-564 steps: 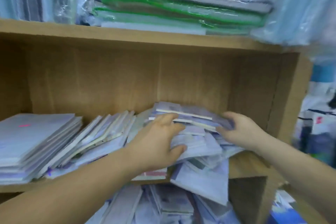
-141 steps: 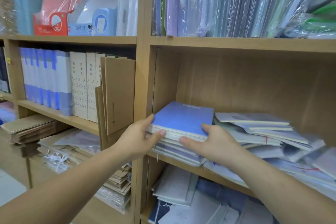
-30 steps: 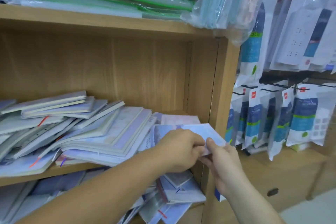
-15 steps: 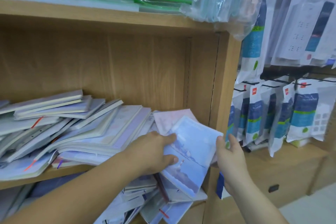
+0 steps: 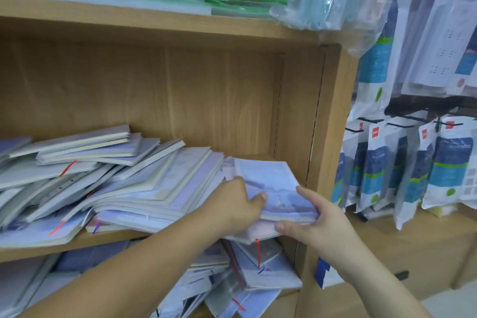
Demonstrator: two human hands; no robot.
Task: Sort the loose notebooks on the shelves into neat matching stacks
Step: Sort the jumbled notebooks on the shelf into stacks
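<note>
The left hand (image 5: 237, 204) gripped the pale-blue notebook (image 5: 273, 188) at its left edge, thumb on the glossy cover. The right hand (image 5: 317, 224) pinched its near corner. It lay on a pinkish notebook (image 5: 258, 232) at the shelf's right end, near the wooden side panel (image 5: 333, 137). To the left slumped a slanting heap of soft-covered notebooks (image 5: 129, 175) (red ribbon markers trailing). The left hand's fingers were hidden.

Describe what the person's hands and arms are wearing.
The left hand and right hand are bare: no gloves, rings, watch or bracelet show. No sleeve reaches into view on either side. The visible nails are short and unpainted.
</note>
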